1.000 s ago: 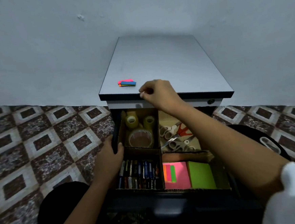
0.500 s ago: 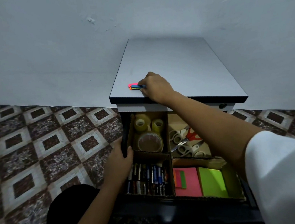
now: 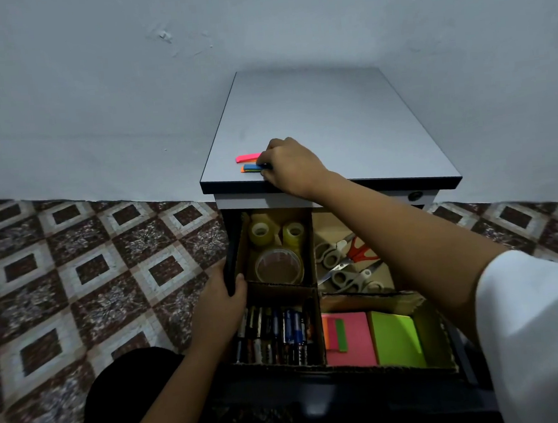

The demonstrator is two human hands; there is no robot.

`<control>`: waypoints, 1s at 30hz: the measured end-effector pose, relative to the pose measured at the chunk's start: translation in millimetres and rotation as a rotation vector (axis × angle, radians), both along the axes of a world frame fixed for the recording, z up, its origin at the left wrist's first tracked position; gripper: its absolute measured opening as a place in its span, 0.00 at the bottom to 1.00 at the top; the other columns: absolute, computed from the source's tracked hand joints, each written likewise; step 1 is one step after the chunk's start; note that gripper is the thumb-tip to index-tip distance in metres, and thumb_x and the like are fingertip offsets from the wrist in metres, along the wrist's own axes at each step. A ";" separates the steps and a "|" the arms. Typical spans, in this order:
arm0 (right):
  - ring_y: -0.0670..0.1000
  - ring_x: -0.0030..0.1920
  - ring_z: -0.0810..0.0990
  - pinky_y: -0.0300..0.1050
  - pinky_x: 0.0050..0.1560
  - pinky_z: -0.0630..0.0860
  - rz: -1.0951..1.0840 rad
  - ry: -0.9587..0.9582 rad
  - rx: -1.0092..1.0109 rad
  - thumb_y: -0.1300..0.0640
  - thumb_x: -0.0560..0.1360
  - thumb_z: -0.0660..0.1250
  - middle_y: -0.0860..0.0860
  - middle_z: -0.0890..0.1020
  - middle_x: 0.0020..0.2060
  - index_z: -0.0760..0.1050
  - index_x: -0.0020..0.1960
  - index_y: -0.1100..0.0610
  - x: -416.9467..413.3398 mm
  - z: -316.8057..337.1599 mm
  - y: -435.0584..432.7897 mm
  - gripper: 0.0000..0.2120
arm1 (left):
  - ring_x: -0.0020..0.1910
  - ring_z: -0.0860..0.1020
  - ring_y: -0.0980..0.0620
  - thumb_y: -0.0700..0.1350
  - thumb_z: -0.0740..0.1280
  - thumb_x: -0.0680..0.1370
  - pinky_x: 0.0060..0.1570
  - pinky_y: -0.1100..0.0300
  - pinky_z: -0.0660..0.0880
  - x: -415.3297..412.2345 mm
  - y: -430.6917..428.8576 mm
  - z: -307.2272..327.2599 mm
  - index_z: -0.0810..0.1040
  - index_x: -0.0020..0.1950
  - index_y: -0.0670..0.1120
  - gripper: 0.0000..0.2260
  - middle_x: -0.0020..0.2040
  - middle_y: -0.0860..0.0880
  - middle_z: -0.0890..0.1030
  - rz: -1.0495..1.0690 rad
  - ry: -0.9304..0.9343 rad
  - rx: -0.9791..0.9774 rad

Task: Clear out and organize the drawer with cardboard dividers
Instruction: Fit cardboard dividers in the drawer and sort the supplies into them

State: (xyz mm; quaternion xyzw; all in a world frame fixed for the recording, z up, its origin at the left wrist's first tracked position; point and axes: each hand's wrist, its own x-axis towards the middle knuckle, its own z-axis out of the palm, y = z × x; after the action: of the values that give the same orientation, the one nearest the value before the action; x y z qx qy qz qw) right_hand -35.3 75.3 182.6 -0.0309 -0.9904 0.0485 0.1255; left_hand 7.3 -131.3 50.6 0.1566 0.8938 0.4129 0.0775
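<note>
fingers: right-hand fingertips [image 3: 262, 166] pinch the near end of the small stack of coloured sticky page flags (pink, blue, orange strips) [image 3: 248, 163]; a second ago they were curled on the cabinet's front edge, not on the flags
right hand: right hand [image 3: 289, 167] now lies on the grey cabinet top with black edge [image 3: 347, 119], near its front-left corner
left hand: left hand [image 3: 220, 304] wraps the left wall of the open drawer with brown cardboard dividers [image 3: 315, 288], thumb inside; unchanged, bracing
flags: on the cabinet top, not yet lifted as far as I can tell
drawer, rear-left cell: yellowish tape rolls [image 3: 275, 245]
drawer, rear-right cell: scissors with grey and red handles [image 3: 345, 259]
drawer, front-left cell: loose cylindrical batteries [image 3: 274, 335]
drawer, front-right cell: pink and green sticky note pads [image 3: 371, 341]
meaning: the flags look like the last stray item; likely home is the sticky-note cell, front-right in the drawer
risk: thin stack could fan out on lift
</note>
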 end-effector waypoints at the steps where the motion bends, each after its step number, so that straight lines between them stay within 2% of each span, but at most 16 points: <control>1: 0.58 0.55 0.73 0.52 0.54 0.74 0.003 -0.004 -0.002 0.55 0.78 0.60 0.57 0.76 0.57 0.76 0.63 0.58 0.2 0.9 0.3 0.15 | 0.57 0.77 0.45 0.51 0.58 0.81 0.51 0.55 0.73 -0.1 -0.2 -0.3 0.64 0.71 0.47 0.20 0.61 0.44 0.77 0.000 0.002 -0.004; 4: 0.58 0.56 0.73 0.51 0.54 0.74 0.001 -0.013 -0.018 0.54 0.78 0.61 0.57 0.76 0.56 0.76 0.61 0.58 -1.6 3.2 1.5 0.15 | 0.57 0.77 0.45 0.51 0.58 0.81 0.52 0.54 0.74 0.2 -0.4 -0.6 0.64 0.71 0.47 0.20 0.61 0.44 0.77 0.000 0.004 -0.004; 8: 0.57 0.54 0.75 0.51 0.52 0.75 -0.011 -0.029 -0.039 0.57 0.77 0.62 0.57 0.79 0.53 0.77 0.58 0.59 -6.9 6.1 1.9 0.12 | 0.58 0.77 0.45 0.51 0.59 0.80 0.54 0.52 0.75 -0.4 -1.3 -0.9 0.64 0.71 0.47 0.20 0.61 0.44 0.77 0.000 0.012 -0.001; 16: 0.57 0.50 0.78 0.48 0.48 0.75 -0.041 -0.093 -0.070 0.59 0.74 0.65 0.59 0.81 0.50 0.78 0.55 0.63 -14.9 14.5 2.6 0.13 | 0.59 0.76 0.45 0.51 0.58 0.80 0.54 0.54 0.74 -0.6 -0.7 -0.5 0.63 0.72 0.48 0.21 0.62 0.44 0.77 0.000 0.010 -0.006; 30: 0.54 0.48 0.78 0.46 0.47 0.76 -0.089 -0.022 -0.175 0.58 0.73 0.66 0.57 0.81 0.50 0.79 0.54 0.63 -16.1 12.1 3.3 0.12 | 0.58 0.77 0.46 0.52 0.58 0.80 0.54 0.52 0.75 -1.2 -1.6 -1.2 0.63 0.72 0.47 0.21 0.62 0.45 0.77 -0.012 0.007 -0.006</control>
State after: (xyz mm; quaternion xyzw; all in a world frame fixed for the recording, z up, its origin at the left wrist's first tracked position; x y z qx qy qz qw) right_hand -51.4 78.6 194.8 -0.0862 -0.9814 0.1288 0.1136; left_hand 6.1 -132.9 49.4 0.1631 0.8945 0.4091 0.0771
